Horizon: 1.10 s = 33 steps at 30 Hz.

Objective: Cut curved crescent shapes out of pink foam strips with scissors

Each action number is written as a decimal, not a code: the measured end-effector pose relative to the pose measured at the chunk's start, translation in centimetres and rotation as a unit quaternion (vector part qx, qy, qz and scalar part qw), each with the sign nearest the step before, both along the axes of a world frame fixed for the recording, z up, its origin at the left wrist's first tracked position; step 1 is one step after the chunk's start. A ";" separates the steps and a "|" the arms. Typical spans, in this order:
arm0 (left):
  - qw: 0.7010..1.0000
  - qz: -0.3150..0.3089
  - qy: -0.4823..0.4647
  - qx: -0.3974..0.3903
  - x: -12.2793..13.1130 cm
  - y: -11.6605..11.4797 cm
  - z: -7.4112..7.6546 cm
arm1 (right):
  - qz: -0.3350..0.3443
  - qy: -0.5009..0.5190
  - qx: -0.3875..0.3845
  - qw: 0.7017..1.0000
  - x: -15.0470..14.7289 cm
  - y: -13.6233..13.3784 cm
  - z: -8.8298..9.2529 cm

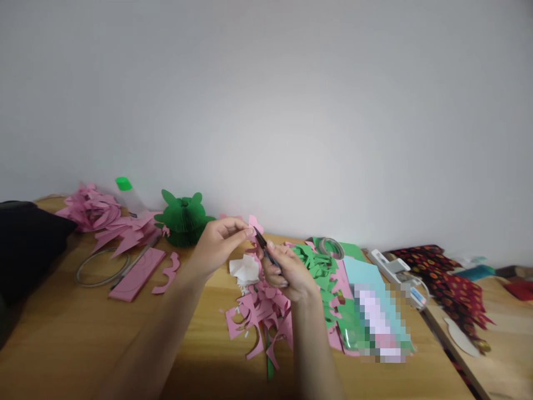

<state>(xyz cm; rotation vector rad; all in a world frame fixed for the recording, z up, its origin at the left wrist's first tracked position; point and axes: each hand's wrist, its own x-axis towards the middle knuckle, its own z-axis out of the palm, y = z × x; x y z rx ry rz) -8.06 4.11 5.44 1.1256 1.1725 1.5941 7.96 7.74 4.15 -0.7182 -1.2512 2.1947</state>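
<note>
A small pink paper piece with rounded edges is pinched in the fingers of my left hand. My right hand is closed around dark-bladed scissors, their tips at the pink piece; whether the blades are apart I cannot tell. Below both hands lies a heap of pink paper scraps with curved cut edges. A crumpled white paper rests beside the heap. Green paper scraps are piled to the right of my right hand.
Left on the wooden table are a green folded-paper ball, a green-capped bottle, pink paper strips and a looped cable. At right are a tape roll, light-blue paper, a power strip and patterned cloth.
</note>
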 end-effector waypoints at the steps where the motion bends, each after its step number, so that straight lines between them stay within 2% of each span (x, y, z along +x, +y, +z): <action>1: 1.000 -0.001 0.001 -0.001 0.0 0.0 0.0 | 0.000 0.001 0.003 1.000 0.0 0.0 0.0; 14: 0.999 -0.041 0.024 0.002 -0.3 0.0 -0.2 | 0.002 -0.018 0.027 0.999 0.4 0.2 -0.2; 33: 0.997 -0.053 0.046 0.015 -0.5 0.1 -0.4 | 0.007 -0.008 0.026 1.000 0.6 0.1 -0.1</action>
